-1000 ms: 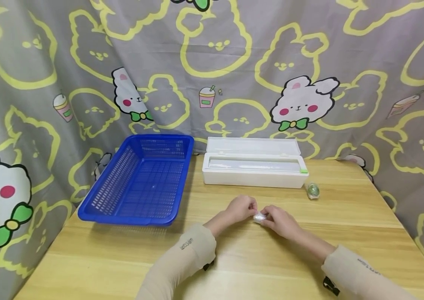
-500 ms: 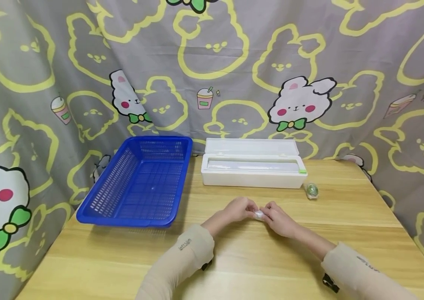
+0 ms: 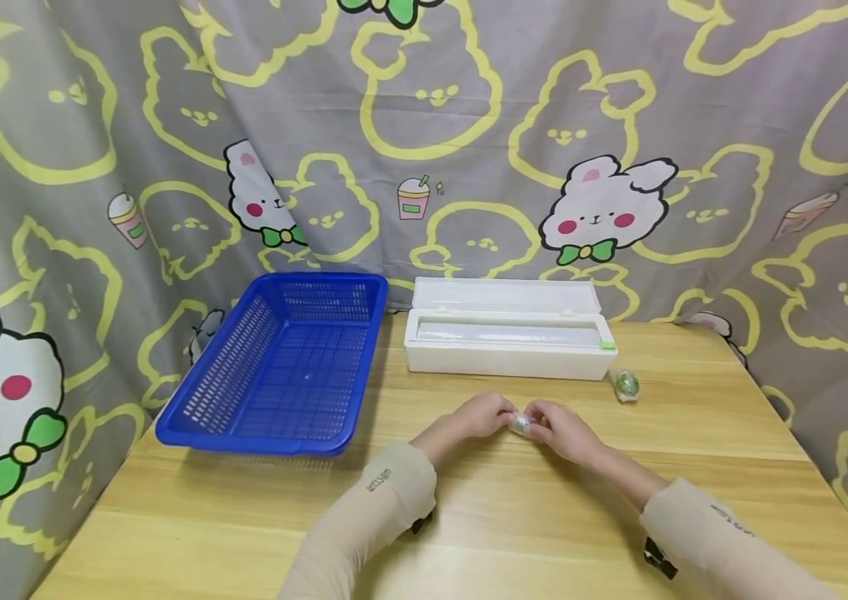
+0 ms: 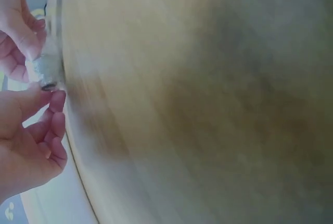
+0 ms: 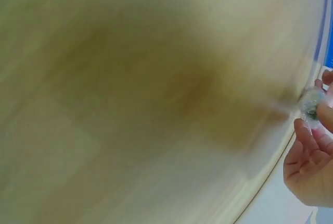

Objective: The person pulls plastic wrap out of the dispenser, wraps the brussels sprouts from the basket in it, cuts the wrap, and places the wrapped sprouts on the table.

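In the head view a small roundish thing in clear plastic film (image 3: 521,424) is between my hands, just above or on the table; I cannot tell which. My left hand (image 3: 484,415) pinches its left side with thumb and fingers. From the other side my right hand (image 3: 565,431) grips it. Up close in the left wrist view, the wrapped thing (image 4: 48,70) looks pale with a dark spot at one end. Some green shows through the crinkled film (image 5: 312,104) in the right wrist view. What is inside is not clear.
A white cling film dispenser (image 3: 510,362) with raised lid and a green slider stands at the back. Right of it lies a green ball-shaped thing wrapped in film (image 3: 626,385). A blue plastic basket (image 3: 266,442) stands at left. A patterned curtain (image 3: 461,237) hangs behind the wooden table (image 3: 514,533).
Both hands stay at nearly the same spot. Their fingers shift on the wrapped thing, which turns a little between them. The basket, dispenser and other wrapped ball stay put.
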Available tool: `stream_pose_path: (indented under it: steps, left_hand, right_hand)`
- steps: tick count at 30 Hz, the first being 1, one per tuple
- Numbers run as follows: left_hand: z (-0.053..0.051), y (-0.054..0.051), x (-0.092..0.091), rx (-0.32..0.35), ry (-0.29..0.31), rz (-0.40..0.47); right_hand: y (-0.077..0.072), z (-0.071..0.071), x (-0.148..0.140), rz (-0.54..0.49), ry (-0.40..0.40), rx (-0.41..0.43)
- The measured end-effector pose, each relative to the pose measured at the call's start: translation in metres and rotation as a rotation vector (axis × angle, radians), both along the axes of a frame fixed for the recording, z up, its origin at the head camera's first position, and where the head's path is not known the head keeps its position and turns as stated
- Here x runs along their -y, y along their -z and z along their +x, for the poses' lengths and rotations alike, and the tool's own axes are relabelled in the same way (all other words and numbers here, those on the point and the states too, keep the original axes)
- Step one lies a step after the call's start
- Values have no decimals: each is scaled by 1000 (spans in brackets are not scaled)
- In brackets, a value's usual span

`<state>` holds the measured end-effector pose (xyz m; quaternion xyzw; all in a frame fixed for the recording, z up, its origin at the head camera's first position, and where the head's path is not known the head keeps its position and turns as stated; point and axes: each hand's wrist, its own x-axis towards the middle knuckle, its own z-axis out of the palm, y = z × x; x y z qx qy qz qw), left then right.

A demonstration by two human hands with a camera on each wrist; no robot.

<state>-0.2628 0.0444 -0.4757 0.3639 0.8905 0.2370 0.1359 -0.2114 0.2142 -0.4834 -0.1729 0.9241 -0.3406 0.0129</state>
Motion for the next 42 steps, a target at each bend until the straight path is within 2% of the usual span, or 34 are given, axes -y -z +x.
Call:
stream_pose_path:
  steps: [4, 6, 12, 19, 23, 26, 29, 36, 40, 42]
  left_hand:
    - [2, 2, 1, 2, -15, 38]
    - [3, 2, 2, -16, 2, 31]
    - [7, 3, 4, -83, 35, -48]
    - [13, 2, 8, -157, 93, -139]
    - [15, 3, 7, -195, 116, -119]
    - [16, 3, 5, -253, 133, -102]
    - [18, 5, 3, -280, 123, -81]
    - [19, 5, 2, -223, 46, -64]
    - [18, 5, 4, -176, 66, -76]
    - [18, 4, 6, -153, 77, -76]
  right_hand:
    - [2, 1, 0, 46, 49, 1]
    - [3, 3, 0, 84, 47, -21]
    - [6, 10, 4, 147, 36, -61]
    - [5, 14, 5, 151, -10, -84]
    - [4, 16, 7, 166, -16, -130]
    - [5, 17, 10, 171, -15, -141]
    - [7, 16, 11, 153, -25, -142]
    - [7, 14, 12, 154, -33, -123]
    - [6, 14, 12, 164, -40, -98]
    - [6, 15, 11, 169, -35, -114]
